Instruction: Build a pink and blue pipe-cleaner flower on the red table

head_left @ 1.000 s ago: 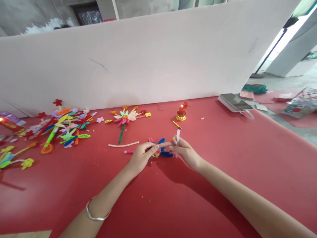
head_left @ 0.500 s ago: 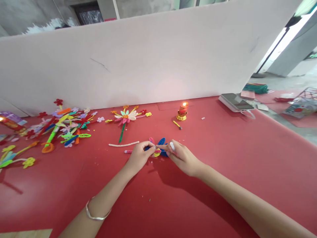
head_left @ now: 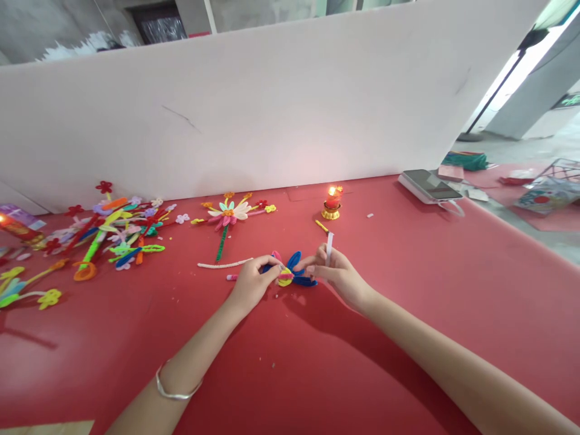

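Observation:
Low over the table, my left hand [head_left: 256, 279] is closed, its fingertips pinching the pink stem and centre of a pipe-cleaner flower [head_left: 298, 273] with blue, pink and yellow loops. The left fingers cover part of it. My right hand [head_left: 341, 272] is just right of the blue petals, fingers curled round a whitish translucent glue stick [head_left: 329, 248] that points up. A pale pipe cleaner [head_left: 222, 266] lies left of the flower. Beyond my right hand, a red candle [head_left: 333, 199] burns in a gold holder, with a short yellow stick [head_left: 322, 226] in front.
A finished multicoloured pipe-cleaner flower [head_left: 229, 212] with a green stem lies further back. Several more flowers [head_left: 118, 226] are heaped at left, near another lit candle [head_left: 20, 229]. A white panel [head_left: 272, 115] stands behind the red table [head_left: 408, 290]. At back right lies a phone-like device [head_left: 430, 184] with a cable.
My right hand has drawn back to the right from the flower's centre, and the glue stick has swung upright. More of the blue petals shows. My left hand stays on the flower.

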`<state>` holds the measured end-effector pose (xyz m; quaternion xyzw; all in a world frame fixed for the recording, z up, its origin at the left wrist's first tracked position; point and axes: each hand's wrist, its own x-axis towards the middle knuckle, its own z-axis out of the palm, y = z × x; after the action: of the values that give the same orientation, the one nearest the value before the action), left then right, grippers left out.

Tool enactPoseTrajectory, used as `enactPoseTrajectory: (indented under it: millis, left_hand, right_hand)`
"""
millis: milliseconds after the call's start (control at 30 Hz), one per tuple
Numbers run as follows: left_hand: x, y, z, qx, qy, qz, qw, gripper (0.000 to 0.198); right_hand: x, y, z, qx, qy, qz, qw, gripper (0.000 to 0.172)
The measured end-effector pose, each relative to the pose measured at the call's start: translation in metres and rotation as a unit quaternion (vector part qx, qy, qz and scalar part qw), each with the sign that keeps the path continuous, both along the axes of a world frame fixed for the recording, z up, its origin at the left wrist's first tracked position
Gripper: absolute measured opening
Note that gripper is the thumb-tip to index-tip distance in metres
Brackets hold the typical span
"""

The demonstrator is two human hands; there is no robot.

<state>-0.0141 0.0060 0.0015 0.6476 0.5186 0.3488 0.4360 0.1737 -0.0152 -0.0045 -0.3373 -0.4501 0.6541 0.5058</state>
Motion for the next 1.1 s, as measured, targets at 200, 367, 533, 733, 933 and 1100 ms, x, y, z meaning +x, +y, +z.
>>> enactPoseTrajectory:
  millis: [200,367,533,733,933,1100]
  left_hand:
    - [0.001,-0.002,0.002,0.018,0.024,-0.025,0.999,0.015]
    - [0.002,-0.005,0.003,0.052,0.089,-0.053,0.993,0.019]
    - [0.003,-0.006,0.001,0.049,0.094,-0.106,0.989,0.03]
    - [0.001,-0.004,0.0,0.071,0.102,-0.089,0.988,0.022]
    - [-0.003,-0.003,0.005,0.079,0.137,-0.083,0.984,0.031]
    - [-0.01,0.004,0.008,0.084,0.113,-0.06,0.988,0.035]
  right_hand:
    - [0.004,0.009,-0.006,0.012,-0.024,-0.06,0.998,0.05]
    - [0.014,0.02,-0.013,-0.009,-0.082,-0.081,0.993,0.046]
    - [0.029,0.032,-0.016,-0.001,-0.203,-0.09,0.975,0.037]
    - [0.041,0.042,-0.019,-0.005,-0.238,-0.09,0.967,0.026]
    - [0.059,0.041,0.002,0.017,-0.153,-0.065,0.986,0.028]
    - [0.086,0.05,0.026,0.022,-0.182,-0.117,0.976,0.028]
